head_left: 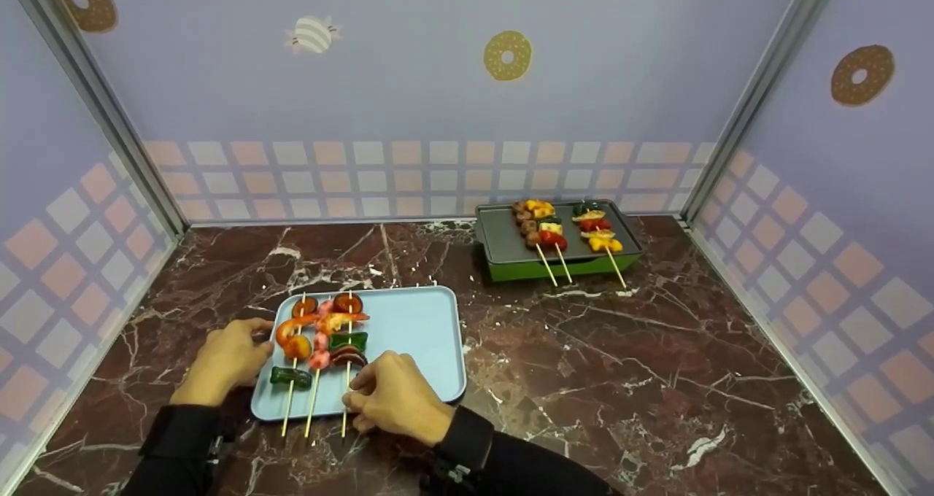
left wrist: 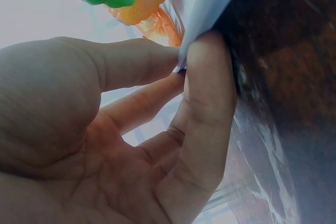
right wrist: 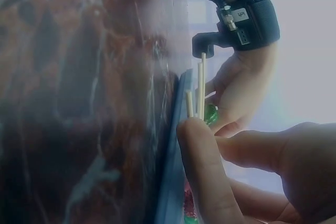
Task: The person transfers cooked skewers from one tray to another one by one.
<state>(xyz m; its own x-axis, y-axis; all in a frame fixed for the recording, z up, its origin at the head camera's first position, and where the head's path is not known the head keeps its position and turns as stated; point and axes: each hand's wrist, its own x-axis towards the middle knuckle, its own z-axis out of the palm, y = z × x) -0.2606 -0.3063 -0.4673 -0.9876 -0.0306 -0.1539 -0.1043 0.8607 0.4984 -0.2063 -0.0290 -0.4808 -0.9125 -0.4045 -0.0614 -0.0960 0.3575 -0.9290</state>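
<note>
A light blue tray (head_left: pixel 419 335) lies on the counter with three toy skewers on it. The left skewer (head_left: pixel 297 347) carries a shrimp, an orange piece and a green pepper piece; the middle skewer (head_left: pixel 319 350) has pink pieces. On the right skewer (head_left: pixel 349 341) are a shrimp, a green piece and brown slices. My left hand (head_left: pixel 228 359) grips the tray's left edge, its thumb (left wrist: pixel 142 64) above the rim and a finger (left wrist: pixel 210 87) beneath. With thumb and fingertips, my right hand (head_left: pixel 398 397) pinches the right skewer's stick near its lower end.
At the back right, a green grill (head_left: pixel 540 268) with a dark grey plate holds three more skewers, their sticks jutting over its front edge. Patterned walls (head_left: pixel 438 102) enclose the marble-look counter (head_left: pixel 584 379) at the back and both sides.
</note>
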